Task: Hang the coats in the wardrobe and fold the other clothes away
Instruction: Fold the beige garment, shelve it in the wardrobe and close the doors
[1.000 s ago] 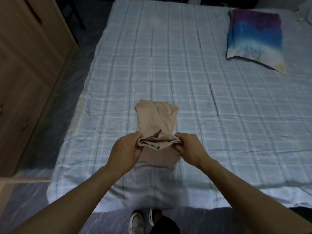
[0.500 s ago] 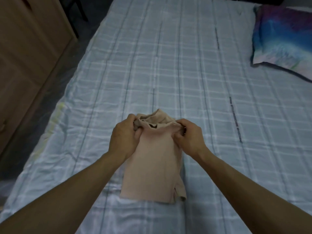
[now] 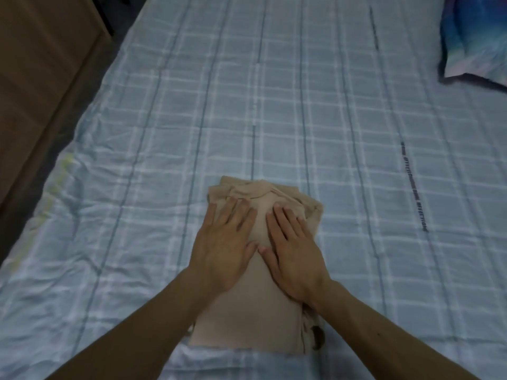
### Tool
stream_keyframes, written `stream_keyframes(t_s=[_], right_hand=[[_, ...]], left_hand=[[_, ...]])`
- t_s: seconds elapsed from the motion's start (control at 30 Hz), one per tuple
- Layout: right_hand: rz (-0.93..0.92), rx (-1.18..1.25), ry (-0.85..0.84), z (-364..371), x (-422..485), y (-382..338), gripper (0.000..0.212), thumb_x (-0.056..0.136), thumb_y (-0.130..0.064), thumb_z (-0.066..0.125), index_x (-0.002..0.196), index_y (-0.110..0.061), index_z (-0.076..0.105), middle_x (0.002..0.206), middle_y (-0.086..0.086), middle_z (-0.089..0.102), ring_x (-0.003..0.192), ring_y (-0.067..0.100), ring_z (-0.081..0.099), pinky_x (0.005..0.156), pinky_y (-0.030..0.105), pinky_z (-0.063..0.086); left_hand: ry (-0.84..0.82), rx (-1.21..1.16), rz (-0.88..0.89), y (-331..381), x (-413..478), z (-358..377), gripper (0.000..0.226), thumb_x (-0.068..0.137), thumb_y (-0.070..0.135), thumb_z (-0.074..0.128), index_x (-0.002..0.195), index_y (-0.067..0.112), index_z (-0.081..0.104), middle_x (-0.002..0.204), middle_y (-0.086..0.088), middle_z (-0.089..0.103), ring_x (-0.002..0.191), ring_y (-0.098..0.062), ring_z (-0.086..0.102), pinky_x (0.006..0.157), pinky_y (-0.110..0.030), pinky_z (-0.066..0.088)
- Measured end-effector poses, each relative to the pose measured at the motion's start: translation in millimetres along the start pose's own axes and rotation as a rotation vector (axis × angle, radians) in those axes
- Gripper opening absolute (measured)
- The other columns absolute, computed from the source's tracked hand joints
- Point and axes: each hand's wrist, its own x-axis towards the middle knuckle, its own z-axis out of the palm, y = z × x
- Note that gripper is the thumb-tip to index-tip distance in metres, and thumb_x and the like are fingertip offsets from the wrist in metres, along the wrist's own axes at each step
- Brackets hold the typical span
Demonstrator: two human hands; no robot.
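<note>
A beige garment [image 3: 247, 322] lies folded into a narrow rectangle on the near part of the bed [image 3: 301, 105]. My left hand [image 3: 223, 248] rests flat on its upper left part, fingers spread. Flat beside it on the upper right part lies my right hand [image 3: 293, 256], the two thumbs almost touching. Both palms press down on the cloth and neither grips it. The garment's far edge shows several stacked layers just past my fingertips.
The bed carries a pale blue checked sheet. A blue and purple pillow [image 3: 477, 37] lies at the far right corner. A wooden wardrobe [image 3: 41, 64] stands along the left, with a dark strip of floor [image 3: 49, 133] between it and the bed.
Both hands carried the garment's near end forward over the rest, then let go. They now lie flat and open on top of the folded cloth.
</note>
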Motion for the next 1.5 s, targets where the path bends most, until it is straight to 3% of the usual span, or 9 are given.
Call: stream_keyframes(t_s=[0.2, 0.4, 0.6, 0.73, 0.93, 1.1, 1.23, 1.37, 1.5], right_hand=[[-0.023, -0.083, -0.042, 15, 16, 12, 0.074, 0.101, -0.056, 0.018, 0.156, -0.007, 0.016, 0.165, 0.011, 0.008, 0.153, 0.024, -0.002, 0.124, 0.043, -0.001], [-0.024, -0.065, -0.103, 7, 16, 15, 0.078, 0.098, -0.06, 0.017, 0.157, -0.009, 0.01, 0.165, 0.01, 0.003, 0.152, 0.023, -0.007, 0.123, 0.044, -0.003], [0.001, 0.076, -0.017, -18, -36, -28, 0.067, 0.099, -0.044, 0.03, 0.153, -0.005, 0.028, 0.161, 0.014, 0.022, 0.152, 0.027, 0.013, 0.124, 0.045, 0.009], [-0.036, -0.01, -0.049, 6, -75, -32, 0.065, 0.101, -0.05, 0.031, 0.152, -0.01, 0.032, 0.161, 0.01, 0.026, 0.151, 0.025, 0.016, 0.121, 0.047, 0.019], [-0.071, -0.004, -0.032, 19, -77, -17, 0.066, 0.1, -0.051, 0.032, 0.153, -0.013, 0.031, 0.162, 0.007, 0.022, 0.152, 0.021, 0.011, 0.122, 0.048, 0.012], [-0.123, -0.052, 0.024, 0, -98, -31, 0.071, 0.094, -0.059, 0.045, 0.147, -0.012, 0.043, 0.157, 0.008, 0.035, 0.149, 0.023, 0.023, 0.122, 0.044, 0.014], [-0.143, -0.122, -0.04, 3, -130, -32, 0.096, 0.076, -0.064, 0.067, 0.151, -0.014, 0.034, 0.158, 0.01, 0.031, 0.147, 0.027, 0.026, 0.12, 0.047, 0.024], [-0.081, -0.063, 0.079, 3, -128, -38, 0.076, 0.065, -0.023, 0.079, 0.136, -0.012, 0.053, 0.14, 0.013, 0.05, 0.128, 0.032, 0.049, 0.107, 0.047, 0.043], [-0.031, 0.06, 0.164, -18, -122, -53, 0.044, 0.072, -0.02, 0.068, 0.116, -0.016, 0.063, 0.113, 0.001, 0.058, 0.098, 0.023, 0.055, 0.082, 0.036, 0.049]], left_hand=[[-0.053, 0.011, 0.032, -9, 10, 20, 0.072, 0.097, 0.059, 0.026, 0.153, 0.014, 0.034, 0.162, -0.01, 0.026, 0.15, -0.029, 0.023, 0.118, -0.06, 0.016], [-0.133, 0.095, 0.002, -4, 8, 1, 0.075, 0.095, 0.059, 0.005, 0.158, 0.02, 0.006, 0.167, -0.006, 0.0, 0.154, -0.026, -0.002, 0.119, -0.056, -0.01], [-0.033, 0.0, 0.111, 4, -59, -11, 0.061, 0.099, 0.049, 0.03, 0.15, 0.018, 0.039, 0.156, -0.007, 0.039, 0.147, -0.028, 0.029, 0.118, -0.057, 0.015], [-0.12, -0.052, 0.225, 9, -103, -5, 0.068, 0.097, 0.06, 0.034, 0.151, 0.019, 0.039, 0.158, -0.004, 0.036, 0.148, -0.026, 0.028, 0.118, -0.057, 0.019], [-0.189, 0.057, 0.3, 1, -112, 9, 0.103, 0.078, 0.076, 0.046, 0.156, 0.013, 0.024, 0.164, -0.012, 0.02, 0.151, -0.031, 0.018, 0.118, -0.063, 0.009], [-0.023, 0.028, 0.292, 4, -125, 8, 0.088, 0.059, 0.048, 0.082, 0.135, 0.012, 0.055, 0.139, -0.012, 0.055, 0.127, -0.03, 0.052, 0.114, -0.055, 0.026], [0.153, -0.033, 0.266, 8, -132, 15, 0.066, 0.052, 0.019, 0.089, 0.115, 0.011, 0.07, 0.117, -0.009, 0.068, 0.104, -0.028, 0.065, 0.106, -0.047, 0.04], [0.234, -0.115, 0.265, 8, -122, 12, 0.038, 0.053, 0.01, 0.088, 0.087, 0.016, 0.072, 0.085, 0.0, 0.07, 0.079, -0.022, 0.067, 0.106, -0.037, 0.033], [0.278, -0.23, 0.29, -3, -117, -13, 0.021, 0.067, 0.012, 0.078, 0.087, 0.016, 0.072, 0.073, 0.003, 0.068, 0.066, -0.018, 0.065, 0.1, -0.032, 0.031]])
